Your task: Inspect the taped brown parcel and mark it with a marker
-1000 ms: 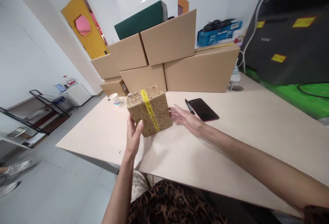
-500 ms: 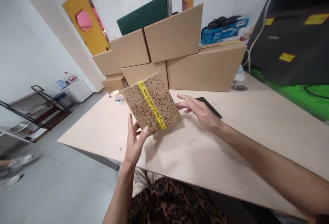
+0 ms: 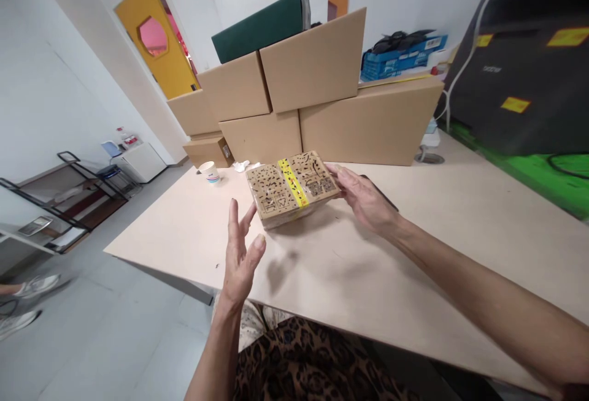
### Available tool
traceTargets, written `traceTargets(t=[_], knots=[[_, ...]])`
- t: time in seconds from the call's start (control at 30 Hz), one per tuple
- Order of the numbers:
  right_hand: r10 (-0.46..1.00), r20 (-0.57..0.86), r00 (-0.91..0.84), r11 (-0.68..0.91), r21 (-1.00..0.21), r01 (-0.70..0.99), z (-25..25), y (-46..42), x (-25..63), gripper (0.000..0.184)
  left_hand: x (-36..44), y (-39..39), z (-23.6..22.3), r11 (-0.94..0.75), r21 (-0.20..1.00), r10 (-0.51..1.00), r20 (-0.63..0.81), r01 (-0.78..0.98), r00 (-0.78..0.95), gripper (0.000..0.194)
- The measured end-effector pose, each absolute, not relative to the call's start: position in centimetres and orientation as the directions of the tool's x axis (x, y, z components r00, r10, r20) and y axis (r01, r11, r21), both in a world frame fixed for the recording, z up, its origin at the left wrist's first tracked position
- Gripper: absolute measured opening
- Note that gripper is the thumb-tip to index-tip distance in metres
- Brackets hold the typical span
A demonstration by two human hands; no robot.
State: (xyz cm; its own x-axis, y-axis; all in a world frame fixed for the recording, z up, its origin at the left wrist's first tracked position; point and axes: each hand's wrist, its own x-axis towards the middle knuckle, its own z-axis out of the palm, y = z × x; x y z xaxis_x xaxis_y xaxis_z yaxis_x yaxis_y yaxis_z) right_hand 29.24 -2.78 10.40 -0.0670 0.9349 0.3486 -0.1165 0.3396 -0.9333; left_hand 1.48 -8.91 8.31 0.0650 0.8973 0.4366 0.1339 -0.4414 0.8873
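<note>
A small cardboard box [image 3: 271,187], speckled with black marks and crossed by a yellow tape strip, is held slightly tilted over the table. My right hand [image 3: 363,200] grips its right end, thumb along the near top edge and the other fingers partly hidden behind it. At the box's left end, my left hand [image 3: 240,257] is open with fingers and thumb apart; one fingertip is close to the box's corner, and I cannot tell if it touches. A dark flat object [image 3: 383,195] lies on the table, partly covered by my right hand.
Large cardboard boxes [image 3: 368,131] are stacked at the back of the table [image 3: 414,266], with a green box [image 3: 262,28] on top. A paper cup [image 3: 210,172] and crumpled white tissue [image 3: 242,166] stand at the left. A blue crate [image 3: 391,64] rests behind, right.
The box has turned from nearly upright to lying flatter, showing a different face. My right hand has closed on its right end; my left hand has let go and opened.
</note>
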Motion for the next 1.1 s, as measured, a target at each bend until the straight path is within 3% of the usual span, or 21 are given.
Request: traceTargets(t=[0.23,0.43,0.53,0.6,0.73,0.87,1.0,1.1], knots=[[0.960,0.280,0.022,0.272,-0.906,-0.324,9.8,-1.7,29.4,0.066,4.1,-8.4,9.1,-0.602,0.782,0.793,0.562,0.162,0.238,0.093],[0.999,0.009,0.052,0.037,-0.822,-0.568,7.6,1.3,31.4,0.034,6.2,-6.6,8.7,-0.756,0.546,0.655,0.624,0.363,0.426,0.096],[0.993,-0.096,0.067,-0.040,-0.817,-0.575,6.8,2.2,32.2,0.028,6.5,-5.5,7.6,-0.773,0.449,0.632,0.609,0.448,0.479,0.100],[0.992,-0.097,0.079,-0.038,-0.836,-0.547,6.7,2.2,32.4,0.026,6.3,-4.8,6.7,-0.737,0.412,0.659,0.612,0.535,0.437,0.092],[0.998,-0.059,0.000,-0.051,-0.864,-0.501,7.0,1.7,31.6,0.031,5.5,-3.7,5.3,-0.641,0.503,0.742,0.599,0.580,0.301,0.075],[0.999,-0.032,-0.004,-0.031,-0.926,-0.375,6.1,1.4,30.5,0.033,4.7,-3.2,4.4,-0.594,0.661,0.802,0.530,0.458,0.276,0.091],[0.994,-0.044,0.099,-0.013,-0.955,-0.296,4.1,2.2,30.1,0.037,4.4,-2.5,3.5,-0.365,0.835,0.925,0.373,0.413,0.063,0.104],[0.986,-0.090,0.137,-0.047,-0.955,-0.291,3.2,2.8,30.0,0.042,4.3,-1.2,3.7,-0.242,0.886,0.964,0.266,0.395,-0.005,0.123]])
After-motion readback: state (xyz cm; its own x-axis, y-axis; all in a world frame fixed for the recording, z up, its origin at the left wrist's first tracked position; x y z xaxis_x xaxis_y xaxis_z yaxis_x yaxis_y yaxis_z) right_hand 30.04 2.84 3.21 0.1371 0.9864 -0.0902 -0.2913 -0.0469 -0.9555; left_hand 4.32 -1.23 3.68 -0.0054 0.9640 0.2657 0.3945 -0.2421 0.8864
